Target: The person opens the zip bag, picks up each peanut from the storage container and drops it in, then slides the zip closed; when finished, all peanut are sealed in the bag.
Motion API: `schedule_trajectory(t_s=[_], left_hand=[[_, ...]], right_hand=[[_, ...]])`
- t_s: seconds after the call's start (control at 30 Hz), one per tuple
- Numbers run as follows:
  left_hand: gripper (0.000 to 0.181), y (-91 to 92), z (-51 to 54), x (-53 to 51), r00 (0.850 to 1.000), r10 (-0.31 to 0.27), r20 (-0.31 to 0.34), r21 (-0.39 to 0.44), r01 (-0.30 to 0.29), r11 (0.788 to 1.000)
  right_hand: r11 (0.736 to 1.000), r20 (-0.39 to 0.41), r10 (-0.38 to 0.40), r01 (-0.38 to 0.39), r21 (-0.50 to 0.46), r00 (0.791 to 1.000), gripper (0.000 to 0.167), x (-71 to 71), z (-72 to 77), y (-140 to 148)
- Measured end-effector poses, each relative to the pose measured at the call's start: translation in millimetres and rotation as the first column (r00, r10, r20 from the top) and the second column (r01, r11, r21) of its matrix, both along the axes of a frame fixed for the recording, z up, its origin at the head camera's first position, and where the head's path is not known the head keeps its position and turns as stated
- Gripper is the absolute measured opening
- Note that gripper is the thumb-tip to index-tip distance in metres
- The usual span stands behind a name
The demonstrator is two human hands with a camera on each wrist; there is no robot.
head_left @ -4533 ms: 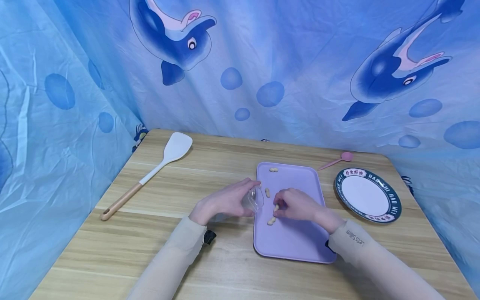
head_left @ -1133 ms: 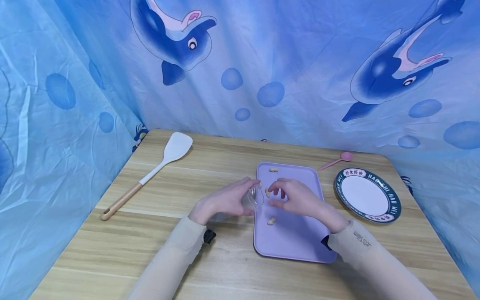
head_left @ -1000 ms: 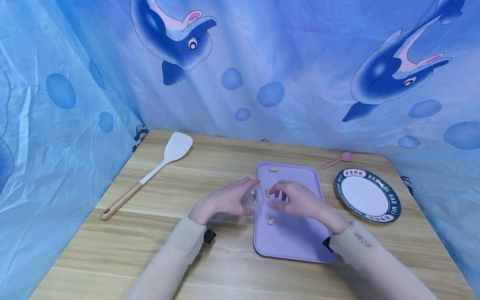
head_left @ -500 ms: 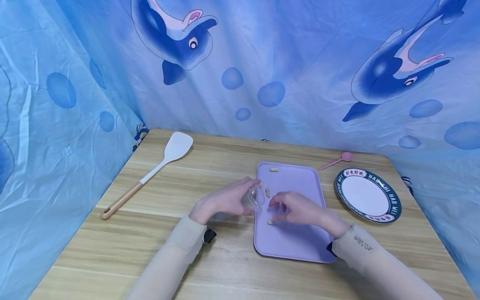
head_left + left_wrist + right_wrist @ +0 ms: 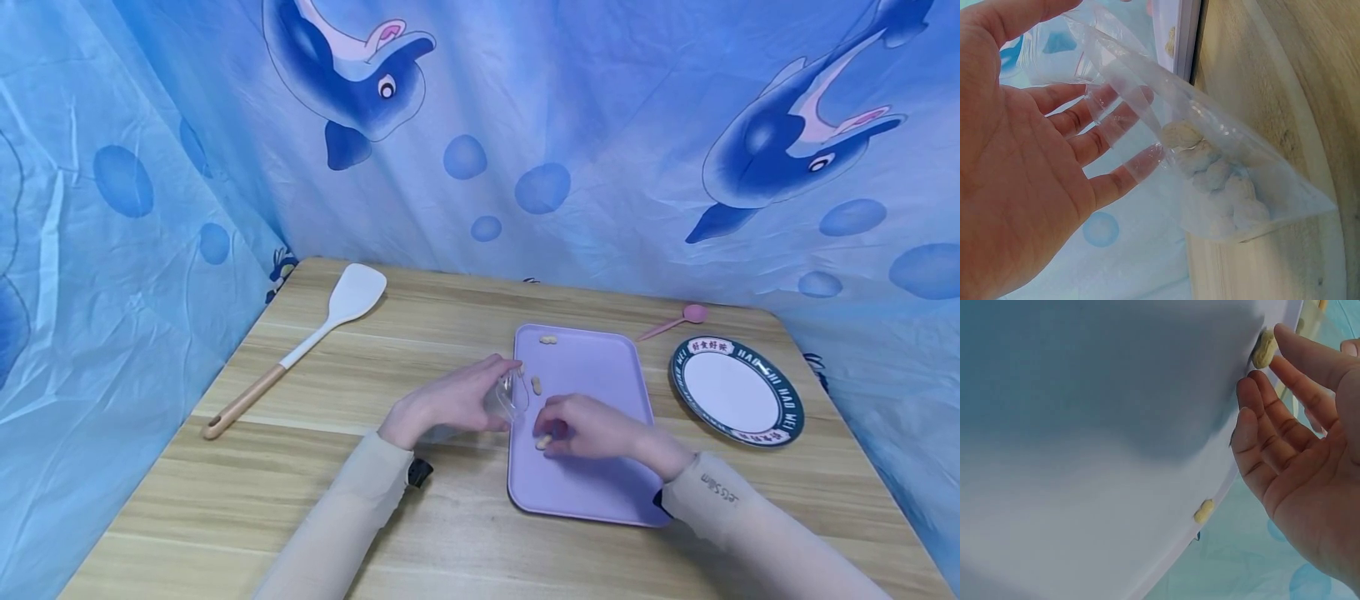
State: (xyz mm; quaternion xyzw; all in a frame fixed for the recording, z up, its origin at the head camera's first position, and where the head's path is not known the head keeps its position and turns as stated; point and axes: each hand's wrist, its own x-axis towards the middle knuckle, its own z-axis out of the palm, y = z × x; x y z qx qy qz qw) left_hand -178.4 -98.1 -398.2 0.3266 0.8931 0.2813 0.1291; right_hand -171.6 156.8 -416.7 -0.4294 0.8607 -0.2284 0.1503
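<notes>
In the left wrist view my left hand holds the mouth of a clear plastic bag, fingers spread against the film. Several peanuts lie at the bag's bottom. The head view has this hand at the left rim of a purple tray. My right hand, over the tray, pinches a peanut between thumb and index finger; its other fingers are bent loosely. Two more peanuts are on the tray: one near the middle, one at the back.
A white spatula with a wooden handle lies at the left of the wooden table. Right of the tray are a pink spoon and a green-rimmed plate. A blue dolphin-print curtain stands behind the table.
The peanut held by the right hand 4.5 s ago is gone from the tray. That hand has since moved from the middle peanut to the nearest one. The left hand has stayed put.
</notes>
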Motion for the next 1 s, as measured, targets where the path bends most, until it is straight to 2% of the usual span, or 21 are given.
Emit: schedule_trajectory(t_s=[0.73,1.0], left_hand=[[0.092,-1.0,3.1,1.5,1.000,-0.011,-0.006,-0.003,0.011,1.000],[0.092,-1.5,1.8,0.3,1.000,-0.009,0.005,0.001,0.009,1.000]], right_hand=[[1.000,0.019,-0.002,0.002,0.002,1.000,0.011,2.5,-2.9,-3.0],[0.999,0.001,-0.024,0.024,-0.026,1.000,0.009,2.4,2.1,-1.6]])
